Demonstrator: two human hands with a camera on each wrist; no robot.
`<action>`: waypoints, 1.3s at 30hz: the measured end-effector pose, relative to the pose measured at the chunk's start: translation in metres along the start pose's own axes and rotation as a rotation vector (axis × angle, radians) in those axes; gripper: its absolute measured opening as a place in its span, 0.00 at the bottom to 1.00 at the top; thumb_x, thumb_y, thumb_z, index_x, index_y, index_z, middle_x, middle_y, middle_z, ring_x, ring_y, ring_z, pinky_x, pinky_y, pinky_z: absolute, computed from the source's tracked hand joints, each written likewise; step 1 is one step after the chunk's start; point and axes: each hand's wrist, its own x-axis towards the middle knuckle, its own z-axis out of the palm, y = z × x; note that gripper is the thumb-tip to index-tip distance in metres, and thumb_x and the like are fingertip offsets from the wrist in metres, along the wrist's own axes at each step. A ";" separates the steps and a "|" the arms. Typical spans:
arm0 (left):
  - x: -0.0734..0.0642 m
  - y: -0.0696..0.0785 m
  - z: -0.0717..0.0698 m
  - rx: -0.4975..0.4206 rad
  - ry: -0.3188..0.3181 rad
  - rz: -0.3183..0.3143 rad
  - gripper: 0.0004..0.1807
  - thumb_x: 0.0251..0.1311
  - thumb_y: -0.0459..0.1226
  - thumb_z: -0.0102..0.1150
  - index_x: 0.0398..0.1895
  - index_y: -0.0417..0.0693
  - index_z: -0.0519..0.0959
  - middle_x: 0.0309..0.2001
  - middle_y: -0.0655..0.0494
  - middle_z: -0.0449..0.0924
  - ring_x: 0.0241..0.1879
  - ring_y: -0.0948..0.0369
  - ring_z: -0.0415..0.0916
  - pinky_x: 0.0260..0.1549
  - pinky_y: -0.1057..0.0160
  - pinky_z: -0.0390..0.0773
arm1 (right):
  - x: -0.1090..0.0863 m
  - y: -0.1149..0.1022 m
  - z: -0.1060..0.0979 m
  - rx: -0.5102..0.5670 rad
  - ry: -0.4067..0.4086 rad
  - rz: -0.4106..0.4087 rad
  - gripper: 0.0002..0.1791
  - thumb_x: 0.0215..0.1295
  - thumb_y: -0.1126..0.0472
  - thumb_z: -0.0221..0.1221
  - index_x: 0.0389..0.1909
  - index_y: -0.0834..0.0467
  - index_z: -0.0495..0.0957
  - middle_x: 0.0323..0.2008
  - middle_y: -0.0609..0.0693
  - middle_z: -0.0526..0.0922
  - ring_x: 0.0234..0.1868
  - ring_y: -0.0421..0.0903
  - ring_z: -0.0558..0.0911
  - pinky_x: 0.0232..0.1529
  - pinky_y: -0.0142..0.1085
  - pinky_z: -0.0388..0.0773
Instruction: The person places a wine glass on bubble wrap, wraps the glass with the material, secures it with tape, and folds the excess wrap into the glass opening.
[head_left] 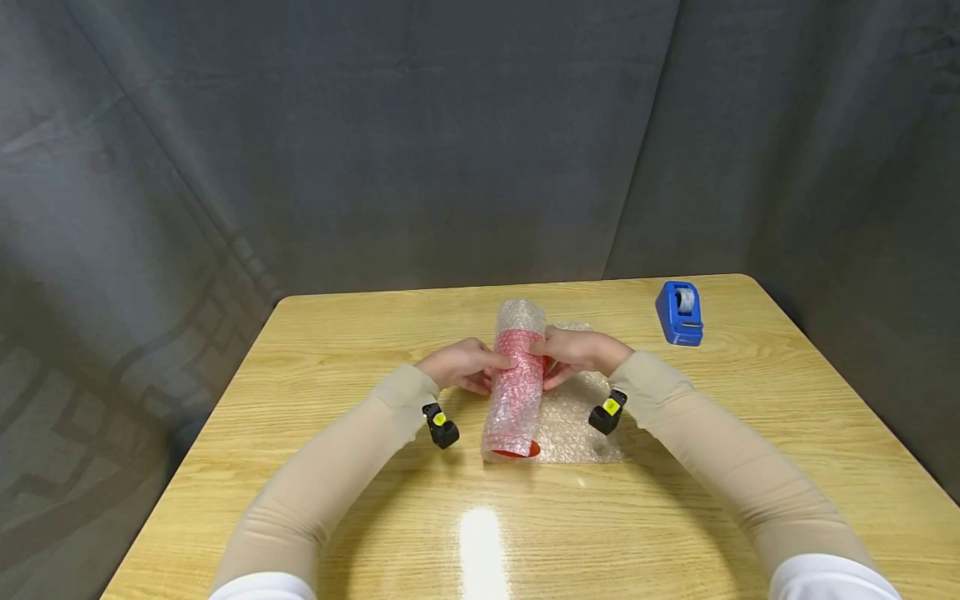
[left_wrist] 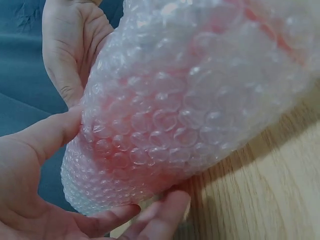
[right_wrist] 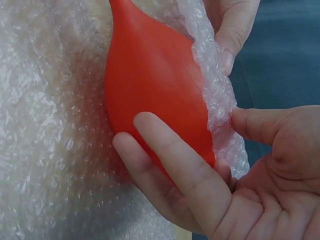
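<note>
The red object (right_wrist: 155, 80) lies right between my two hands, on the middle part of the desk (head_left: 600, 533), mostly rolled up in bubble wrap (head_left: 522, 315). Its long axis runs away from me, from the near side of the desk toward the far side, the far end leaning slightly to my right. My left hand (head_left: 468, 363) is at its left flank and my right hand (head_left: 581, 348) at its right; both touch the roll, so neither is nearer. The loose part of the wrap spreads flat to the right, under my right wrist, which makes my right hand the one closer to that sheet.

My left fingers grip the roll, thumb on top and the others curled low around its side. My right thumb presses the outer face of the wrap near its edge while the fingers lie along the bare red surface, so I hold object and wrap together. One end of the object narrows to a neck.

Counting: one red object; one sheet of bubble wrap, as far as I can tell; one blue tape dispenser (head_left: 679, 327), well apart at the far right, carrying one roll of tape (head_left: 686, 300); and two black wrist devices (head_left: 442, 428), one on each arm.
</note>
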 end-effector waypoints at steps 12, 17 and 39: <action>0.002 -0.003 -0.002 -0.008 -0.014 0.008 0.14 0.60 0.42 0.61 0.23 0.44 0.76 0.25 0.55 0.78 0.27 0.61 0.76 0.37 0.61 0.84 | 0.000 0.002 0.005 0.050 0.013 -0.022 0.16 0.77 0.59 0.40 0.56 0.67 0.53 0.40 0.60 0.71 0.37 0.48 0.78 0.39 0.35 0.85; -0.003 -0.004 -0.007 0.022 -0.018 0.036 0.14 0.60 0.42 0.60 0.21 0.43 0.77 0.28 0.53 0.80 0.29 0.60 0.79 0.38 0.59 0.85 | 0.003 0.001 0.010 0.078 0.017 -0.032 0.15 0.77 0.59 0.40 0.54 0.66 0.53 0.40 0.61 0.70 0.38 0.49 0.77 0.39 0.35 0.85; -0.010 0.008 0.003 0.091 0.073 0.048 0.21 0.55 0.41 0.65 0.42 0.32 0.73 0.38 0.46 0.79 0.35 0.56 0.81 0.35 0.57 0.85 | 0.001 0.005 -0.003 -0.161 0.036 -0.023 0.14 0.76 0.53 0.44 0.38 0.61 0.64 0.24 0.48 0.68 0.22 0.40 0.69 0.26 0.30 0.74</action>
